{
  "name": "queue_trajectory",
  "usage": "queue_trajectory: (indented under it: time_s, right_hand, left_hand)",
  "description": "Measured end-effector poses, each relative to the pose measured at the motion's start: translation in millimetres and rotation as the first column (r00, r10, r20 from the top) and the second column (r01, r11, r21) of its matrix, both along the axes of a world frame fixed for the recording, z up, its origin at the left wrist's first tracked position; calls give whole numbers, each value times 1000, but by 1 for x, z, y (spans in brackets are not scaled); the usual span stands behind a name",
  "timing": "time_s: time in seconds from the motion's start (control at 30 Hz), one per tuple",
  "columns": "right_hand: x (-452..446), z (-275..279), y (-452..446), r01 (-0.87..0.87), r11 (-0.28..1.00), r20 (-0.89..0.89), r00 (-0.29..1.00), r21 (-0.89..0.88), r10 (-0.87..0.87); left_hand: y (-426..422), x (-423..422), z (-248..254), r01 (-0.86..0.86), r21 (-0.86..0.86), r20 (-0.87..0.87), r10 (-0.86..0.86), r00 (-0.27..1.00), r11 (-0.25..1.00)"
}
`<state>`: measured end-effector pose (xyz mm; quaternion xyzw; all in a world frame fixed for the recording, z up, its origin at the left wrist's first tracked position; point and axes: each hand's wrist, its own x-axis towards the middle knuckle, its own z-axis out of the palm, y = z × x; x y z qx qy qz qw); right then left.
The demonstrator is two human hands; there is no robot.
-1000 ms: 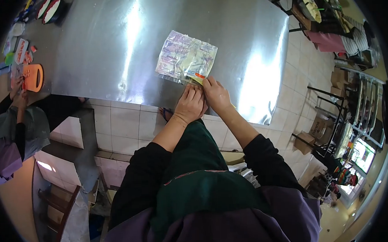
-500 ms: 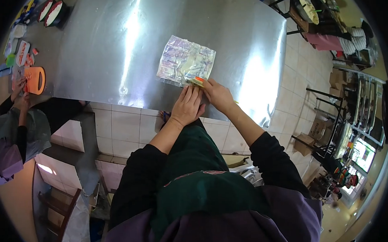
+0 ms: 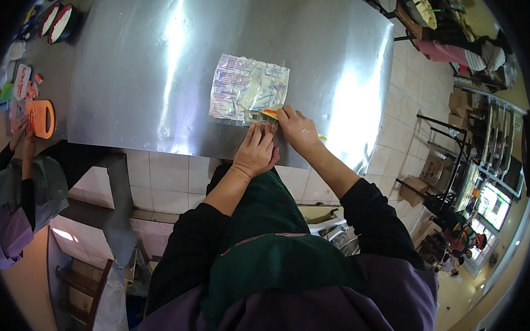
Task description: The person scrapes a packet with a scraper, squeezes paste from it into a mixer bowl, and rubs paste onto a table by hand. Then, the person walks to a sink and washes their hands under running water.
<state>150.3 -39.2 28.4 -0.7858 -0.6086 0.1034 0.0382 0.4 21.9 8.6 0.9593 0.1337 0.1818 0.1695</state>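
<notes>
- Flat printed packet (image 3: 250,86) lies on the metal desk (image 3: 119,71), close to the edge at the person's body; likely kept there for easy reach and a downward view.
- Left hand (image 3: 254,151): fingers close together, stretched forward, tips at the packet's near edge; thumb apart from the fingertips, no grip on anything visible. Probably steadying the packet from the body side.
- Right hand (image 3: 299,131): fingers closed around a slim yellow tool (image 3: 271,113) with an orange patch toward its front; looks like a cutter, exact type too small to tell. Grip sits well forward, presumably for control of the tip.
- Hands side by side, right one just beside left fingertips; seems arranged so one braces while the other guides the tool.
- Tool tip points left and slightly away from the person, over the packet's near right part; contact there can't be told. Rear end shows past the right hand, toward the wrist.
- Tool's long axis: slanted, from far left to near right.
- Packet nearly square, so no strong long axis; turned a little on the desk, far right corner nearer the person than the far left one. Print lines run roughly along its far edge.
- Co-worker's hands (image 3: 19,127) are at an orange board (image 3: 38,115), well apart on the left.
</notes>
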Motion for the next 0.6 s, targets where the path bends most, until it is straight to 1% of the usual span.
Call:
queue_trajectory:
  time_s: [0.2, 0.4, 0.5, 0.57, 0.6]
  right_hand:
    - [5, -1, 8, -16, 1000, 12, 1000, 1, 16]
    - [9, 0, 16, 1, 1000, 32, 999, -2, -1]
    - [11, -4, 22, 48, 999, 28, 998, 7, -48]
    - [14, -5, 27, 124, 992, -75, 990, 12, -123]
    - [16, -1, 26, 121, 993, -73, 990, 13, -120]
  left_hand:
    - [1, -1, -3, 14, 37, -37, -12, 999, 999]
    - [0, -1, -3, 4, 52, -30, -3, 1000, 999]
    - [0, 0, -3, -5, 57, -43, 7, 999, 998]
    - [0, -1, -3, -13, 64, -33, 15, 999, 998]
    - [-1, -1, -3, -16, 65, -30, 18, 999, 998]
